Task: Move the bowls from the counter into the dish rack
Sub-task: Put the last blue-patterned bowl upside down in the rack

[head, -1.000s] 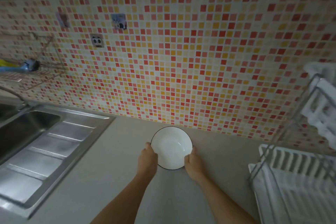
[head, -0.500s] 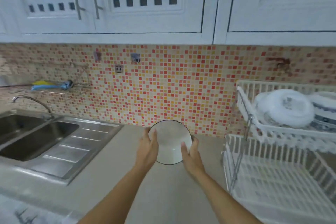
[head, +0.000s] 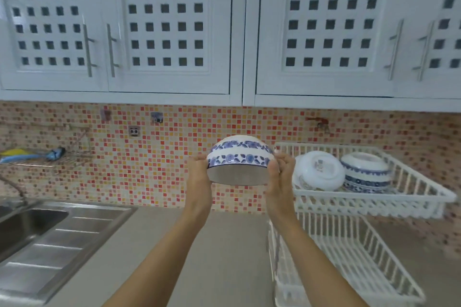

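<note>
While two upturned bowls [head: 344, 172] are sitting in the white dish rack [head: 421, 197] upper tier, left hand [head: 199, 177] and right hand [head: 280, 177] are gripping a blue-patterned bowl [head: 240, 157], inverted, just left of that tier, above the counter [head: 212, 257].

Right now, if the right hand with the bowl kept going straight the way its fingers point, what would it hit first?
The right hand points up and away, toward the wall. The mosaic backsplash looks first in line. The dish rack sits just to its right, so its corner may be grazed; depth is unclear.
</note>
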`<action>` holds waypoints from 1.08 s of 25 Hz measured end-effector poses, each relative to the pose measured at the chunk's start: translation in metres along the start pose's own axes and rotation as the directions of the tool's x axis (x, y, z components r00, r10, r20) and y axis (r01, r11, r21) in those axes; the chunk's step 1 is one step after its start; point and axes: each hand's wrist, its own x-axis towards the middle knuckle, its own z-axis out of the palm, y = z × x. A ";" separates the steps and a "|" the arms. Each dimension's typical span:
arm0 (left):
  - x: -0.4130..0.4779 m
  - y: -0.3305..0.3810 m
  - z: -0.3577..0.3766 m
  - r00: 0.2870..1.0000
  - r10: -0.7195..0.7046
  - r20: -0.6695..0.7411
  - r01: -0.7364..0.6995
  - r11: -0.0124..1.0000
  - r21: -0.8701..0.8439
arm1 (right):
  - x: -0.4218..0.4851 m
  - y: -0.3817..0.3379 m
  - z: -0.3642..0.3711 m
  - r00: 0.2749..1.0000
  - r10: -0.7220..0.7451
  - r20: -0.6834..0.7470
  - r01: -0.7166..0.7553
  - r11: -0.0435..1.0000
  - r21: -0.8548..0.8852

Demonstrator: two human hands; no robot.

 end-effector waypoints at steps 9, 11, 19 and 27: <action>0.007 -0.001 0.158 0.936 0.025 0.350 -0.083 0.985 0.152 | 0.060 -0.030 -0.184 0.996 -0.014 0.088 0.023 0.994 -0.104; 0.008 -0.004 0.199 0.917 0.041 0.397 -0.091 0.990 0.107 | 0.072 -0.030 -0.224 0.994 0.013 0.107 0.005 0.986 -0.166; 0.027 -0.033 0.312 0.856 0.025 0.516 -0.090 0.991 0.101 | 0.119 -0.006 -0.360 0.942 0.170 0.288 -0.035 0.906 -0.421; 0.041 -0.077 0.384 0.918 -0.003 0.396 -0.111 0.958 0.265 | 0.148 0.057 -0.410 0.898 0.303 0.318 0.027 0.684 -0.729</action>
